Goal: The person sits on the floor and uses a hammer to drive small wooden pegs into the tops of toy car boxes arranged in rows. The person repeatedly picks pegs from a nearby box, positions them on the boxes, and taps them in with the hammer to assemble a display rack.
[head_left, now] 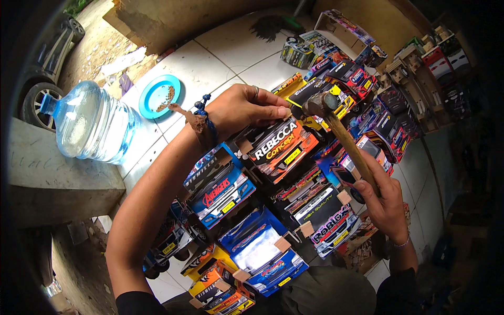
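My right hand (pixel 387 202) is wrapped round the wooden handle of a hammer (pixel 350 142). Its metal head is raised close to the fingertips of my left hand (pixel 242 107). Thumb and fingers of that left hand are pinched together at the top edge of an orange and black toy truck (pixel 283 149); whatever is between them is too small to make out. Just below stands a blue toy truck (pixel 223 191), and to its right a black and white toy truck (pixel 328 218) with small wooden blocks at its corners. A yellow toy truck (pixel 320 100) sits behind the hammer head.
More toy trucks crowd around, including a blue one (pixel 268 252) near my lap. On the tiled floor at the far left are a blue plate (pixel 145 100) with small brown bits and a large clear water bottle (pixel 94 123). Unpainted wooden truck bodies (pixel 415 79) stand at the right.
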The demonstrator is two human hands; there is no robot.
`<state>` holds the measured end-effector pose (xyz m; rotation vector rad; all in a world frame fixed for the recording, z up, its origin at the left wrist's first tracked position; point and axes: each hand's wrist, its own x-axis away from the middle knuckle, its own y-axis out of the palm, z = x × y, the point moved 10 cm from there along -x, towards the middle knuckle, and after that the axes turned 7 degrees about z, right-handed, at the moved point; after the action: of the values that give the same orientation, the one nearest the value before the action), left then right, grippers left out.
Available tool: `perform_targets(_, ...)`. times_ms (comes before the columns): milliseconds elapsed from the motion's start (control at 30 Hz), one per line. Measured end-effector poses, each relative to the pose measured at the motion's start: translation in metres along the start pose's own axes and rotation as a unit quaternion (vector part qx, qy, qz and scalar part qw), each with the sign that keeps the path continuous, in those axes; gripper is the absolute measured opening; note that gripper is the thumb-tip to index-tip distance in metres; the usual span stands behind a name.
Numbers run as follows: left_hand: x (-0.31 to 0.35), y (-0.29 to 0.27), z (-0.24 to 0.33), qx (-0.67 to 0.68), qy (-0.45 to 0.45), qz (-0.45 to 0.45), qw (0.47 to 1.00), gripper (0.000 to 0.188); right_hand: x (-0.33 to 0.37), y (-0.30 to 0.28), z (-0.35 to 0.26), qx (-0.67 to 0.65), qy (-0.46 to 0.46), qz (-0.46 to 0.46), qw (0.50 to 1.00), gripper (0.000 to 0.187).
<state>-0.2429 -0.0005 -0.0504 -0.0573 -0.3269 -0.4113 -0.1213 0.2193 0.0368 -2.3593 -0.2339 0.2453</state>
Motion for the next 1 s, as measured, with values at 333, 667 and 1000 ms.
perform_targets(333,-0.004,-0.001,-0.004,0.006,-0.004,0.010,1.000,0.036,-0.005,0.006,-0.003,0.003,-0.020,-0.024,1.000,0.046)
perform_targets(667,0.000,0.001,-0.001,0.001,-0.014,0.007,1.000,0.037,-0.008,0.004,-0.014,0.070,-0.136,0.024,0.988,0.048)
perform_targets(1000,-0.004,-0.001,-0.003,0.015,-0.005,0.010,1.000,0.030,-0.016,0.007,-0.022,0.137,-0.225,0.052,0.963,0.056)
